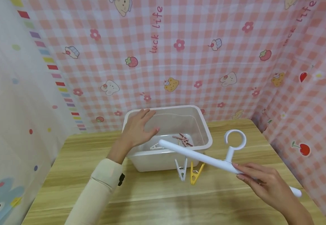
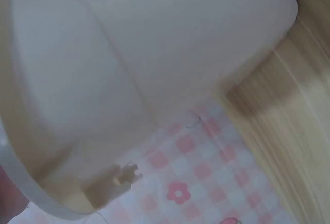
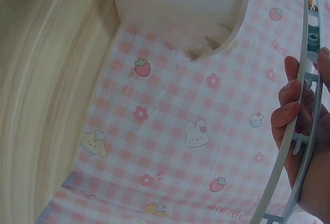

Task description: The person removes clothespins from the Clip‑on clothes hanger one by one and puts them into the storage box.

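Well, reddish clips [image 1: 185, 141] and a white clip [image 1: 155, 146] inside the bin [image 1: 154, 162].

From where I stand, a pink-and-white checked cloth [image 1: 106, 65] hangs behind the light-brown wood-grain counter [image 1: 64, 172], printed with strawberries, cupcakes, rabbits and red "luck life" lettering [image 1: 155, 29]. More of that check covers the right side. On my left hangs a whitish cloth with coloured dots [image 1: 25, 103], bordered by small multicoloured blocks [image 1: 52, 67]. The light is soft.
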The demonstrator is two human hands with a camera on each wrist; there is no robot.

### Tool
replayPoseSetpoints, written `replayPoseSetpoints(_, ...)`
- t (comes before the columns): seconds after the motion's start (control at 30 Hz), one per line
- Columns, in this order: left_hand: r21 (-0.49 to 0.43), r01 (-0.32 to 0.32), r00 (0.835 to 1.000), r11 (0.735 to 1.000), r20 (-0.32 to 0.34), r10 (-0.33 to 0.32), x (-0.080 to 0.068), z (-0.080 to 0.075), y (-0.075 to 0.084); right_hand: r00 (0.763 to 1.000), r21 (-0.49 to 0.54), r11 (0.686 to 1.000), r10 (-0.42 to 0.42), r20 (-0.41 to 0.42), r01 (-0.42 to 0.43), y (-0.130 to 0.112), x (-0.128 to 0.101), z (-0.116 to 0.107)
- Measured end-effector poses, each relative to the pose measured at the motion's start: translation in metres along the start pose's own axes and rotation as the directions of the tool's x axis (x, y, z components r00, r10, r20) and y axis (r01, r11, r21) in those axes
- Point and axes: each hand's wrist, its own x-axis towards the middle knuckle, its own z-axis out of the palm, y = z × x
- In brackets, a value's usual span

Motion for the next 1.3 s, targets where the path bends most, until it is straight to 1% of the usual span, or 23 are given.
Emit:
replayPoseSetpoints(0.07,-0.033,-0.044,0.998,0.999,-0.041,0.042,-0.007,0.002,0.005,1.000,0.000,1.000,-0.007,-0.001,0.007,0.000,0.002,0.000)
replayPoseSetpoints(0.13,-0.064,-0.120,0.987,0.991,-0.114,0.113,-0.014,0.005,0.010,1.000,-0.008,1.000,-0.021,-0.003,0.021,0.001,0.004,-0.001)
replayPoseSetpoints(0.23,-0.088,-0.237,0.951,0.968,-0.227,0.212,-0.026,0.009,0.017,0.999,-0.031,0.999,-0.041,-0.014,0.041,0.001,0.008,-0.001)
replayPoseSetpoints(0.3,-0.108,-0.286,0.930,0.952,-0.271,0.249,-0.035,0.012,0.023,0.999,-0.045,0.998,-0.049,-0.022,0.048,0.001,0.011,-0.001)
replayPoseSetpoints(0.37,-0.147,-0.306,0.923,0.941,-0.289,0.255,-0.044,0.015,0.028,0.999,-0.046,0.998,-0.045,-0.024,0.044,0.001,0.014,0.000)
replayPoseSetpoints(0.47,-0.239,-0.320,0.924,0.917,-0.294,0.245,-0.060,0.021,0.037,0.999,-0.032,0.999,-0.036,-0.022,0.035,0.000,0.017,0.001)
replayPoseSetpoints(0.57,-0.346,-0.356,0.917,0.868,-0.310,0.252,-0.076,0.030,0.045,0.999,-0.025,0.999,-0.036,-0.017,0.036,-0.001,0.018,0.003)
replayPoseSetpoints(0.63,-0.427,-0.385,0.910,0.818,-0.326,0.257,-0.086,0.037,0.052,0.999,-0.030,0.999,-0.039,-0.014,0.038,-0.001,0.019,0.005)
replayPoseSetpoints(0.67,-0.479,-0.392,0.909,0.786,-0.331,0.252,-0.090,0.040,0.055,0.999,-0.031,0.999,-0.040,-0.011,0.039,-0.001,0.020,0.006)
replayPoseSetpoints(0.7,-0.537,-0.398,0.910,0.744,-0.334,0.246,-0.094,0.042,0.059,0.999,-0.032,0.999,-0.041,-0.008,0.040,-0.001,0.020,0.006)
replayPoseSetpoints(0.73,-0.597,-0.395,0.914,0.698,-0.331,0.234,-0.097,0.044,0.063,0.999,-0.034,0.999,-0.043,-0.007,0.042,0.000,0.020,0.007)
replayPoseSetpoints(0.77,-0.660,-0.382,0.922,0.647,-0.321,0.217,-0.100,0.046,0.067,0.999,-0.032,0.999,-0.044,-0.008,0.044,0.000,0.020,0.008)
replayPoseSetpoints(0.83,-0.774,-0.347,0.938,0.529,-0.298,0.179,-0.104,0.050,0.076,0.999,-0.021,0.999,-0.050,-0.009,0.049,0.000,0.021,0.009)
replayPoseSetpoints(0.9,-0.866,-0.291,0.957,0.407,-0.260,0.130,-0.108,0.052,0.085,0.998,-0.014,0.998,-0.057,-0.011,0.056,0.000,0.021,0.010)
replayPoseSetpoints(0.97,-0.917,-0.236,0.972,0.322,-0.225,0.073,-0.112,0.055,0.094,0.998,-0.009,0.998,-0.065,-0.013,0.065,-0.001,0.022,0.012)
replayPoseSetpoints(1.03,-0.941,-0.203,0.979,0.271,-0.204,0.024,-0.115,0.056,0.101,0.997,-0.009,0.997,-0.072,-0.012,0.072,-0.002,0.022,0.014)
replayPoseSetpoints(1.07,-0.948,-0.186,0.981,0.259,-0.193,-0.002,-0.116,0.057,0.104,0.997,-0.012,0.997,-0.074,-0.010,0.074,-0.002,0.022,0.015)
replayPoseSetpoints(1.1,-0.951,-0.173,0.983,0.256,-0.185,-0.023,-0.117,0.058,0.106,0.997,-0.017,0.997,-0.077,-0.009,0.077,-0.003,0.022,0.016)
replayPoseSetpoints(1.13,-0.949,-0.172,0.981,0.263,-0.188,-0.038,-0.118,0.058,0.108,0.997,-0.023,0.997,-0.079,-0.007,0.079,-0.004,0.022,0.017)
replayPoseSetpoints(1.17,-0.949,-0.172,0.980,0.265,-0.191,-0.049,-0.118,0.059,0.109,0.997,-0.028,0.996,-0.080,-0.004,0.079,-0.004,0.022,0.019)
replayPoseSetpoints(1.23,-0.947,-0.161,0.979,0.279,-0.189,-0.077,-0.119,0.059,0.111,0.997,-0.033,0.996,-0.077,0.001,0.077,-0.006,0.021,0.021)
replayPoseSetpoints(1.27,-0.944,-0.152,0.978,0.291,-0.186,-0.092,-0.119,0.059,0.112,0.997,-0.034,0.997,-0.072,0.012,0.072,-0.006,0.020,0.021)
replayPoseSetpoints(1.3,-0.941,-0.137,0.978,0.311,-0.179,-0.109,-0.120,0.059,0.113,0.997,-0.035,0.997,-0.071,0.015,0.072,-0.006,0.019,0.022)
